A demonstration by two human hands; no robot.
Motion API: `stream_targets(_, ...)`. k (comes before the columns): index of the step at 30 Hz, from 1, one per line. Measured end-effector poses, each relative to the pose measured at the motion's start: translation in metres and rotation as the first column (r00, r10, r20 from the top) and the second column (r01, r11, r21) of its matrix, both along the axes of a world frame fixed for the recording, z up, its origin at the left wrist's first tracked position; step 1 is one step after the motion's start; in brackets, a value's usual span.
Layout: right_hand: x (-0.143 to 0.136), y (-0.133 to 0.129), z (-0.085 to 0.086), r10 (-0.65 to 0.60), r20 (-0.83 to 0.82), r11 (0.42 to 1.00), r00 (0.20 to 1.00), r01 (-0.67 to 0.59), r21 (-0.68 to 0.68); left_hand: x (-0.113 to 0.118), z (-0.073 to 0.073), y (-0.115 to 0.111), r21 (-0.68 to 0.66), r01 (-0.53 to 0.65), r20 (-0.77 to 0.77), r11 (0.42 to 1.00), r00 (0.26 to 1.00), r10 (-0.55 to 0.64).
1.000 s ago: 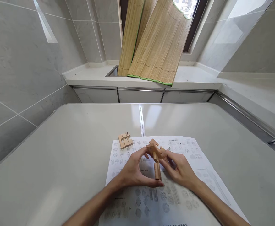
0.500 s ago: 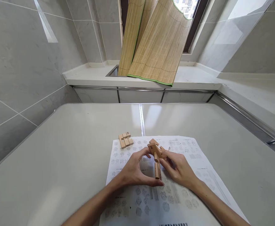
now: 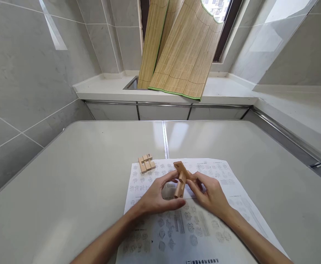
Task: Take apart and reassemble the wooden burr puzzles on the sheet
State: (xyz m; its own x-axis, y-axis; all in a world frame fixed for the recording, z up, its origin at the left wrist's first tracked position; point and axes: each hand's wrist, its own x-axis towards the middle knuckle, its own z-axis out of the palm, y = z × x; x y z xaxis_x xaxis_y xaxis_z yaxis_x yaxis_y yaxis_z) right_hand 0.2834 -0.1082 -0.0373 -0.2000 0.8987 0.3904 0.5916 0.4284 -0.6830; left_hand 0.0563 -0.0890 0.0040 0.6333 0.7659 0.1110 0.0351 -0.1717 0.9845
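Above the printed sheet, wooden puzzle pieces are held between both hands, one of them marked with a 2. My left hand curves round their left side, with fingers at the upper part and the thumb by the lower end of the rounded piece. On the right, my right hand pinches the pieces near their middle. A separate notched wooden piece, marked 3, lies at the sheet's upper left edge.
The light table has a metal seam down its middle. Behind it are a white ledge, a hanging bamboo mat and a window. Grey tiled walls stand on both sides.
The held pieces have turned and tilted, their lower end moving up and to the left. My left thumb has risen slightly with them; the piece marked 3 stays put.
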Motion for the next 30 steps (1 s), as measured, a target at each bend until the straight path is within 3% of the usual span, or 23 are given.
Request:
stream_targets(5, 0.003, 0.001, 0.000, -0.037, 0.019, 0.997, 0.999, 0.035, 0.075, 0.004, 0.006, -0.003, -0.006, -0.050, -0.140, 0.999, 0.989, 0.048)
stream_targets(14, 0.000, 0.000, -0.002, -0.155, 0.089, 0.973, 0.984, 0.137, 0.185, 0.007, -0.007, -0.004, 0.085, -0.078, -0.216, 0.993, 0.972, 0.095)
stream_targets(20, 0.004, 0.003, -0.001, -0.240, 0.015, 0.967, 0.971, 0.237, 0.096, 0.011, -0.004, -0.012, 0.136, 0.074, -0.239, 0.988, 0.970, -0.040)
stream_targets(22, 0.006, 0.005, 0.000, -0.264, 0.015, 0.963, 0.964, 0.263, 0.057, 0.013, -0.004, -0.013, 0.155, 0.078, -0.229, 0.985, 0.973, -0.041)
stream_targets(26, 0.008, 0.008, -0.002, -0.294, 0.065, 0.956, 0.953, 0.295, 0.005, 0.014, -0.008, -0.011, 0.313, -0.105, -0.220, 0.944, 0.959, 0.180)
stream_targets(30, 0.009, 0.010, -0.006, -0.341, 0.127, 0.938, 0.932, 0.346, -0.020, 0.011, -0.016, -0.005, 0.533, -0.242, -0.274, 0.811, 0.857, 0.436)
